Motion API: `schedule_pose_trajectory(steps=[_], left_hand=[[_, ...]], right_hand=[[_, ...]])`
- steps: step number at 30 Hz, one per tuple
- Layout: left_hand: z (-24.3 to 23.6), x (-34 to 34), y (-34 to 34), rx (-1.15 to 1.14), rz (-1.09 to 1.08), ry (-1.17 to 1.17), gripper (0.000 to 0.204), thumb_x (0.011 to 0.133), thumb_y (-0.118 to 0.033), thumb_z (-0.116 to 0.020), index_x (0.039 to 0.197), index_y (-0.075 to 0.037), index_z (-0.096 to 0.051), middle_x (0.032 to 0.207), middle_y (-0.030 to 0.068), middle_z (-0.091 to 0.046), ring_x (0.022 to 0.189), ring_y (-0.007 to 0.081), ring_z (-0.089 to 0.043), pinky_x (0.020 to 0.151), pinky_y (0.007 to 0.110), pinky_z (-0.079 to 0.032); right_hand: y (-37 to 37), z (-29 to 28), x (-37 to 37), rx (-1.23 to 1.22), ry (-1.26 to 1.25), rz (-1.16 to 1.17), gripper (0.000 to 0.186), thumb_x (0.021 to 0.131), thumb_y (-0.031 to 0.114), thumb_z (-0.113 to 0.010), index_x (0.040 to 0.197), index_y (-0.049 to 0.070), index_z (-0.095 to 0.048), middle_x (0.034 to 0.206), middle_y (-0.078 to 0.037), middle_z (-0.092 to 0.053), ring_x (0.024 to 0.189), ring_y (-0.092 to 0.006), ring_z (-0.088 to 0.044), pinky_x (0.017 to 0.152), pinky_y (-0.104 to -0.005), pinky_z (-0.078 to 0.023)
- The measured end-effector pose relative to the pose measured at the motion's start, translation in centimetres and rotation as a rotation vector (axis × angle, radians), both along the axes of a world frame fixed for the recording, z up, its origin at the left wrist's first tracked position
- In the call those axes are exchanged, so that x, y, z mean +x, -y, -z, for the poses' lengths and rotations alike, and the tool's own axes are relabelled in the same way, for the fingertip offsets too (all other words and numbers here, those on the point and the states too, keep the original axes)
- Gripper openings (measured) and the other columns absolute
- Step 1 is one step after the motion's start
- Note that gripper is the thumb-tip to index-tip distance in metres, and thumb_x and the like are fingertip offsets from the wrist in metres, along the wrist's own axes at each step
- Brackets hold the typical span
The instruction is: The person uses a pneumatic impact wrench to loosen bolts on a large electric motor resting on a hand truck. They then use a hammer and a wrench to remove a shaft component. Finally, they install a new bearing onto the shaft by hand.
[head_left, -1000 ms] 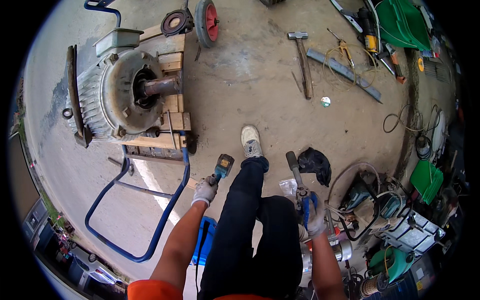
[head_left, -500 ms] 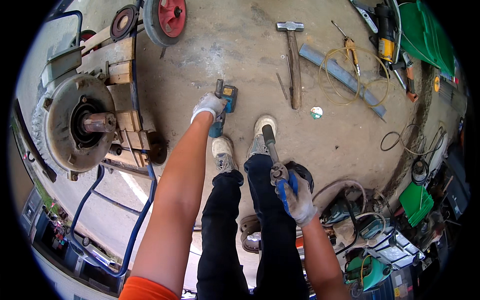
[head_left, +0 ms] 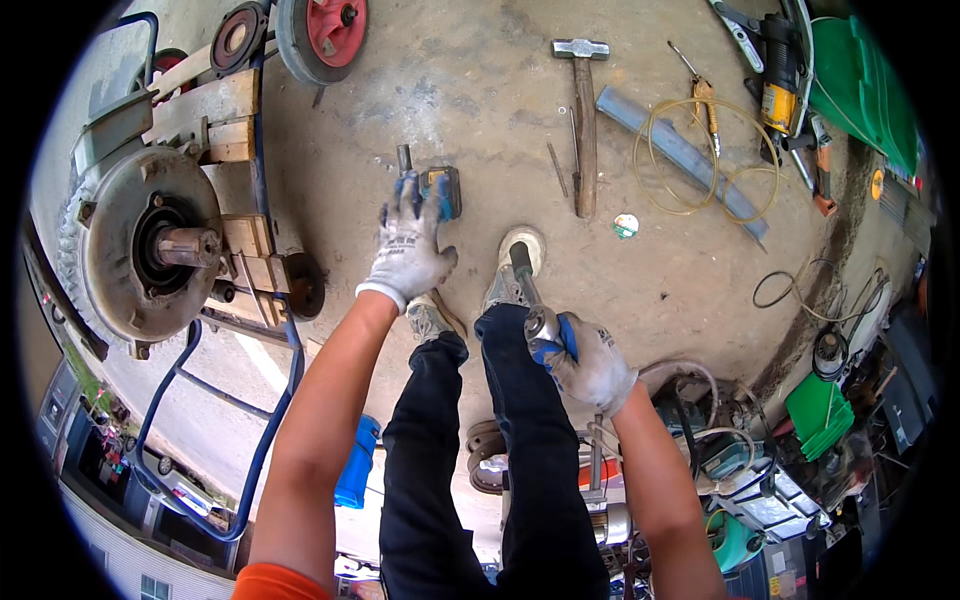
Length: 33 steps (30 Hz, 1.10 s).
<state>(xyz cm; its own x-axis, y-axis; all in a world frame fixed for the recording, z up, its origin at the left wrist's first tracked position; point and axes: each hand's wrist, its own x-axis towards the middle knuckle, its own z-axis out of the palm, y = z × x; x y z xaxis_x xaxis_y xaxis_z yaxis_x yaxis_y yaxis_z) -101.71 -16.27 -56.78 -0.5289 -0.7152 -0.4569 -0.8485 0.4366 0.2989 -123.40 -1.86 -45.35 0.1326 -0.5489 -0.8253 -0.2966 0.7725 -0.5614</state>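
Observation:
A blue-and-black cordless impact driver point(head_left: 450, 192) with a socket point(head_left: 404, 158) on its nose lies on the concrete. Over its near side is my left hand point(head_left: 410, 245), in a grey-white glove, fingers spread and pointing away from me; the fingers hide part of the driver. My right hand point(head_left: 590, 365), gloved as well, is closed around a metal tool point(head_left: 541, 322) with a rounded head. The tool's shaft and dark grip point(head_left: 520, 258) point away above my right shoe. Its lower part is hidden by the hand.
To the left, a large electric motor point(head_left: 150, 240) rests on wooden blocks on a blue-framed trolley point(head_left: 225, 395). Ahead lie a sledgehammer point(head_left: 586, 140), a metal angle bar point(head_left: 675, 150) and coiled clear tubing point(head_left: 645, 165). Hoses, green containers point(head_left: 865, 90) and machinery crowd the right.
My left hand has let go of the impact driver and spread its fingers, leaving it on the ground. My right hand has shifted slightly left and up with the metal tool.

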Motion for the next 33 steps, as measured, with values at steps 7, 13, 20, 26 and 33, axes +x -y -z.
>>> schedule_pose_trajectory(steps=[7,13,20,26,33], left_hand=[[-13.9,1.9,-4.5,0.722,0.133,-0.713,0.082,0.069,-0.021,-0.075,0.141,-0.006,-0.039,0.112,0.0198,-0.054,0.103,0.0378,-0.055,0.101,0.047,-0.039],[-15.6,7.3,-7.1,0.752,-0.279,-0.743,0.079,0.067,-0.011,-0.074,0.139,-0.003,-0.041,0.122,0.0216,-0.054,0.112,0.0372,-0.055,0.098,0.041,-0.044],[-15.1,10.5,-8.9,0.761,-0.813,-0.787,0.043,0.079,-0.002,-0.069,0.12,0.0,-0.055,0.107,0.0143,-0.065,0.093,0.0213,-0.065,0.08,0.031,-0.052],[-14.3,14.9,-11.6,0.884,-1.255,-0.684,0.035,0.085,0.003,-0.062,0.119,0.001,-0.053,0.106,0.0058,-0.063,0.091,0.0091,-0.057,0.08,0.025,-0.048],[-13.3,22.1,-12.7,0.455,-1.708,-0.84,0.033,0.091,-0.009,-0.062,0.122,-0.001,-0.053,0.099,0.0067,-0.063,0.059,0.0112,-0.056,0.052,0.022,-0.045]], right_hand=[[1.1,-3.4,2.8,-0.174,0.356,-0.079,0.039,0.09,0.035,-0.062,0.11,0.001,-0.057,0.084,-0.019,-0.065,0.078,-0.0375,-0.064,0.068,-0.041,-0.05],[2.3,-4.2,7.6,0.265,0.609,0.28,0.033,0.095,0.033,-0.059,0.104,0.001,-0.059,0.077,-0.004,-0.062,0.065,-0.012,-0.057,0.059,-0.0281,-0.047],[2.6,-2.7,13.3,0.443,0.609,0.566,0.033,0.097,0.032,-0.057,0.099,-0.001,-0.06,0.077,0.002,-0.059,0.066,-0.0034,-0.051,0.057,-0.0213,-0.043],[2.4,1.6,18.5,0.558,0.624,0.26,0.041,0.093,0.047,-0.058,0.086,0.006,-0.058,0.059,0.003,-0.05,0.046,-0.0058,-0.043,0.042,-0.024,-0.036],[7.6,3.4,25.5,0.04,0.195,-0.514,0.049,0.092,0.048,-0.058,0.086,0.0,-0.059,0.064,-0.002,-0.054,0.057,-0.012,-0.055,0.053,-0.0294,-0.046]])
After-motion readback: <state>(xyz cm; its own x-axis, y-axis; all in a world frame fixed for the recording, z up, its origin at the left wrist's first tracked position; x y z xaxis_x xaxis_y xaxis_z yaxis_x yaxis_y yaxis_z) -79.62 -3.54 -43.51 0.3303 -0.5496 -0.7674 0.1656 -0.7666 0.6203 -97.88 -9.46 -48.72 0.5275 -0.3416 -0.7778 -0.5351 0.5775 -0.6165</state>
